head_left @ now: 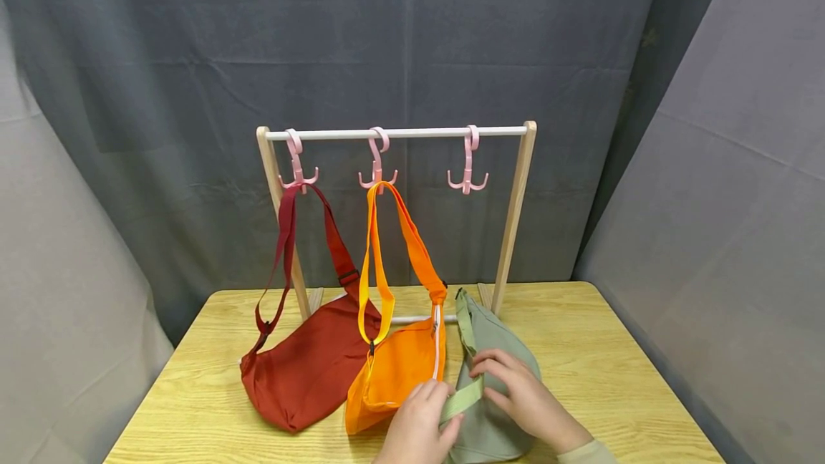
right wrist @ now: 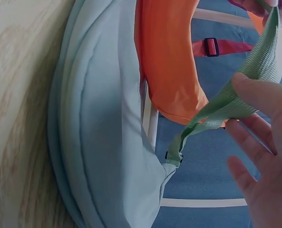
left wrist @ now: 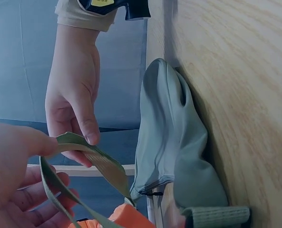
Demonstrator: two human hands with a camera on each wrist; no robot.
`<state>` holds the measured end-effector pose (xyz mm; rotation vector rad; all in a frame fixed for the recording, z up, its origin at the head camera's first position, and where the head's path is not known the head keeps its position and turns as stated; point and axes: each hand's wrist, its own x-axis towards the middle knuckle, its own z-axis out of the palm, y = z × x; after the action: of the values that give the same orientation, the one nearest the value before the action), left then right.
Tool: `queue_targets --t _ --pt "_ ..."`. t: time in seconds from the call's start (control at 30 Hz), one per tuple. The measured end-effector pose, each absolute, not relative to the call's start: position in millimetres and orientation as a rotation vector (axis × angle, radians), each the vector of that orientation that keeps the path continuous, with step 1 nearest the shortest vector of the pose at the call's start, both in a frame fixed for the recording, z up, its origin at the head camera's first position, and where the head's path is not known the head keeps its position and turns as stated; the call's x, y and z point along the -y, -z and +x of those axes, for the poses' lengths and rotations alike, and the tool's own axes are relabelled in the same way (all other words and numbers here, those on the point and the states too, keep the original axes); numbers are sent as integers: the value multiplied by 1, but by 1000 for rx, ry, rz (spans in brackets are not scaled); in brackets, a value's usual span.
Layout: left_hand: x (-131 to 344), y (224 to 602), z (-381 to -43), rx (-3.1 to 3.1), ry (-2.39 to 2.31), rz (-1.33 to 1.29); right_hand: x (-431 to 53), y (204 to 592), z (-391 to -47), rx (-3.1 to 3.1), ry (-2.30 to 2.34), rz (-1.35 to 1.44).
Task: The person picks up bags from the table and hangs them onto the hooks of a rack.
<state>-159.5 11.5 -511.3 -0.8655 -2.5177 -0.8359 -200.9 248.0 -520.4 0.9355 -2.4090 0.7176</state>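
A grey-green shoulder bag [head_left: 493,335] lies on the table below the right end of a rack. My left hand [head_left: 419,424] pinches its light green strap [head_left: 462,399] between thumb and fingers. Further along the same strap, my right hand [head_left: 523,398] holds it between thumb and fingertips. The right wrist view shows the strap [right wrist: 259,66] stretched between both hands, with its lower end joined to the bag [right wrist: 102,118] by a dark buckle. In the left wrist view the strap [left wrist: 105,166] loops up off the bag [left wrist: 157,128].
An orange bag [head_left: 402,356] hangs by its strap from the middle pink hook [head_left: 377,163]. Left of it, a dark red bag [head_left: 316,371] hangs from another pink hook [head_left: 298,163]. A third pink hook [head_left: 468,163] on the white rail [head_left: 425,133] bears nothing. Wooden posts [head_left: 515,213] support the rail.
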Motion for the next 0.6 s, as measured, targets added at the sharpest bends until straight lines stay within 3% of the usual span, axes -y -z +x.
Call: queue_targets --t 0.6 --pt "-14 502 -156 2540 900 -829 -247 516 -201 2356 -704 907"
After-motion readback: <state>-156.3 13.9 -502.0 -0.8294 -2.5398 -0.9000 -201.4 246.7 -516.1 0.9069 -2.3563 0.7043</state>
